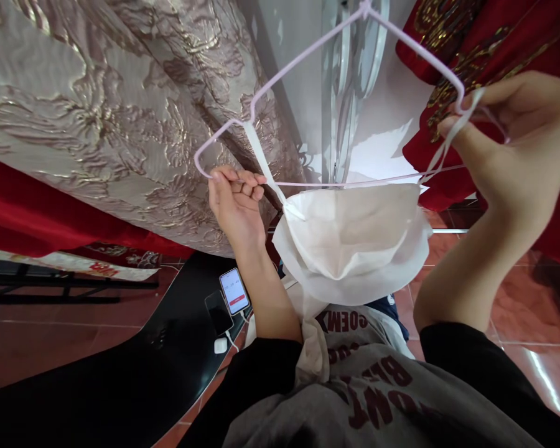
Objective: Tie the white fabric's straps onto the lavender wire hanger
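A pale pink clothes hanger spans the upper middle of the head view. My left hand grips its lower bar near the left corner, fingers curled round it. A white strapped garment hangs below, its left strap looped over the hanger's left shoulder notch. With thumb and fingers pinched, my right hand holds the other strap at the hanger's right end. The garment's lower part drapes down against my shirt.
Cream brocade fabric hangs at the left, and red garments with gold trim hang at the right. Two phones, one with a lit screen, and a small white case lie on a black surface.
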### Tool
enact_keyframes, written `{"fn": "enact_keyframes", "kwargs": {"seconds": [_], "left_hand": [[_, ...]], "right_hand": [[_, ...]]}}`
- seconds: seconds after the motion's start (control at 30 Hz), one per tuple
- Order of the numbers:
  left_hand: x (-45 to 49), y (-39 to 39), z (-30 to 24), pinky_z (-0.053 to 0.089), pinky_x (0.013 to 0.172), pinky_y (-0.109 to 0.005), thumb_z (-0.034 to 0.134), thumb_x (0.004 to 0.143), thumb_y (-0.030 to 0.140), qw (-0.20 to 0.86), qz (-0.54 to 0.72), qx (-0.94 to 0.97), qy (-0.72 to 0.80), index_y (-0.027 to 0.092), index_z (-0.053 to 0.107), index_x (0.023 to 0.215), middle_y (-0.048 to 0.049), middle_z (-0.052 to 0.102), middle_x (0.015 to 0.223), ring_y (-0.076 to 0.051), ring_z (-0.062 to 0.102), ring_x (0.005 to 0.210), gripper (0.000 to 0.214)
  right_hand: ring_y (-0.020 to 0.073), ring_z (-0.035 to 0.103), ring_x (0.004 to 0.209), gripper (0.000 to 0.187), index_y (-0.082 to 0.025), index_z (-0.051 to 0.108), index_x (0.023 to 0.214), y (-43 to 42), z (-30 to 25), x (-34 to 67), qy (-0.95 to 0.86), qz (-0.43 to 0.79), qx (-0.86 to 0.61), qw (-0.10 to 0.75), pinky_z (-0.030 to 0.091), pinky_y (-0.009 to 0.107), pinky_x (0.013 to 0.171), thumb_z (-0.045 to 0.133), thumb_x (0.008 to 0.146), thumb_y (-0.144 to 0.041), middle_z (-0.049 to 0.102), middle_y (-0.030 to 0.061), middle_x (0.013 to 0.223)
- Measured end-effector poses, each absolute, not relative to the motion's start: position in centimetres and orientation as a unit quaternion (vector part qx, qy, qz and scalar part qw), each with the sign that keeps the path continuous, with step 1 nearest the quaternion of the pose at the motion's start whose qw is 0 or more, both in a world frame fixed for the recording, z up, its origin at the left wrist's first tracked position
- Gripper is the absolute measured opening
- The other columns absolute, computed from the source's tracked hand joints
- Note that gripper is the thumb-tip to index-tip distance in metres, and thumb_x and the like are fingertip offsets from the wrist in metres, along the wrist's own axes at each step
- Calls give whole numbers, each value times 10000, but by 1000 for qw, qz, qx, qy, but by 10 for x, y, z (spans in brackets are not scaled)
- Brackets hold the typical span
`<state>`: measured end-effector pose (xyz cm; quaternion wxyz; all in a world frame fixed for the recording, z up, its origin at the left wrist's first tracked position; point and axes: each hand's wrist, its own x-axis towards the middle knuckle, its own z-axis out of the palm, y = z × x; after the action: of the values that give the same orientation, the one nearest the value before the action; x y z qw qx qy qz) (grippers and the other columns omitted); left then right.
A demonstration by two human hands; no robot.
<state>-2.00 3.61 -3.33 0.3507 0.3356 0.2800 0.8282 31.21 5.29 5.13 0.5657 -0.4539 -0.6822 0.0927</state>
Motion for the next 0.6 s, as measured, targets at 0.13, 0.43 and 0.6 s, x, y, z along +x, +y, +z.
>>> {"fn": "enact_keyframes", "kwargs": {"seconds": [0.13,0.43,0.6], "left_hand": [[-19,34,-34,434,601,-259,735,1110,396,367,821,343,272,235,628,865,-21,686,732,-166,723,740,312],[-22,31,-39,579,827,-322,740,962,820,318,766,375,415,286,605,953,-60,774,994,-260,775,1085,551],[-21,24,-37,623,1029,-390,631,1013,855,371,698,429,438,260,732,1066,-121,833,1214,-303,774,1263,606]], "right_hand": [[251,718,1051,291,-251,882,998,62,41,309,-678,-65,-376,628,505,386,786,766,808,-63,717,84,965],[279,743,1112,191,-314,803,1176,43,-8,246,-782,41,-375,496,561,523,1055,688,1030,-357,819,42,1161],[240,720,1009,234,-308,816,1168,38,-40,227,-758,43,-426,492,500,538,1115,607,1072,-349,836,9,1071]]}}
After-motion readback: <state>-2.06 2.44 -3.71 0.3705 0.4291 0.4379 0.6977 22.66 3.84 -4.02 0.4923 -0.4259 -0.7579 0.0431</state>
